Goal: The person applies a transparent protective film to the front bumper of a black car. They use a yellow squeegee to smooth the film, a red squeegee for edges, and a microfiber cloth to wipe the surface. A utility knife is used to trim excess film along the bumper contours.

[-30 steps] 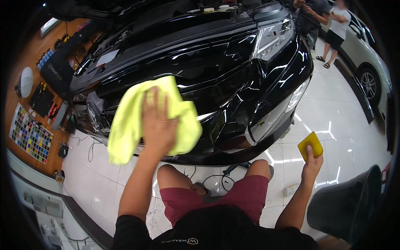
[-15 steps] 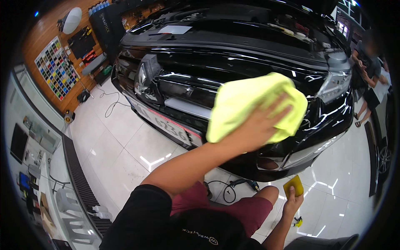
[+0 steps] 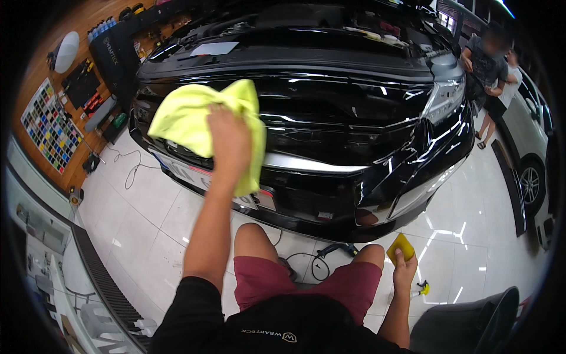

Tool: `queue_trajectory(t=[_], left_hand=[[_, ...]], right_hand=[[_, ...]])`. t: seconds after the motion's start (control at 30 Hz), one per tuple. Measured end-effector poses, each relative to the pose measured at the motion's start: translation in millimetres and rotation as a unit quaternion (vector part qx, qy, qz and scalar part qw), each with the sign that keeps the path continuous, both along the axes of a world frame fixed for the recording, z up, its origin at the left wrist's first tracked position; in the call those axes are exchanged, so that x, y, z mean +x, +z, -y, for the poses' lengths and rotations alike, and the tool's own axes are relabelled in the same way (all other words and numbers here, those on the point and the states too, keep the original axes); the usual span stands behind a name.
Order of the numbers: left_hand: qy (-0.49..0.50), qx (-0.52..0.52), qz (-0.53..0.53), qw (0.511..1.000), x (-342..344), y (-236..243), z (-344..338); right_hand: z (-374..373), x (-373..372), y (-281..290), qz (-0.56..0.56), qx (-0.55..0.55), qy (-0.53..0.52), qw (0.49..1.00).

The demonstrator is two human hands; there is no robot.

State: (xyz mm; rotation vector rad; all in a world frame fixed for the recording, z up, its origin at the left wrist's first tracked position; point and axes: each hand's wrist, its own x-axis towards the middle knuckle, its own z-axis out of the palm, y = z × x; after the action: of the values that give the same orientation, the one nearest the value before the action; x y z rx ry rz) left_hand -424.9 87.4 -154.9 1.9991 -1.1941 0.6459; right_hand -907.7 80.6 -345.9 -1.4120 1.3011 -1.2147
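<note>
Head view shows the left hand (image 3: pixel 230 138), its closure untellable, on a soft yellow-green cloth (image 3: pixel 183 115) over the glossy black car front (image 3: pixel 330 130), the right hand's (image 3: pixel 405 268) grip holding a flat yellow card (image 3: pixel 402 246); wiping seems unfinished, how much remains unclear.

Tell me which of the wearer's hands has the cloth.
The left hand, on the lime-yellow cloth; the right hand holds a flat yellow pad instead.
</note>
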Motion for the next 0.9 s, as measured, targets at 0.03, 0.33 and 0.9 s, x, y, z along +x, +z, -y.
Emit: queue_trajectory(t=[0.03,0.33,0.9], left_hand=[[-0.11,-0.07,-0.049,0.99,-37,11,-3],[-0.186,0.166,-0.124,0.961,-32,55,10],[-0.371,-0.013,0.009,0.928,-284,-26,106]], right_hand=[[-3,4,-3,0.027,0.012,-0.002,1.0],[-14,-15,-5,-0.025,0.034,0.02,0.999],[-26,16,-39,0.038,0.066,0.06,0.995]])
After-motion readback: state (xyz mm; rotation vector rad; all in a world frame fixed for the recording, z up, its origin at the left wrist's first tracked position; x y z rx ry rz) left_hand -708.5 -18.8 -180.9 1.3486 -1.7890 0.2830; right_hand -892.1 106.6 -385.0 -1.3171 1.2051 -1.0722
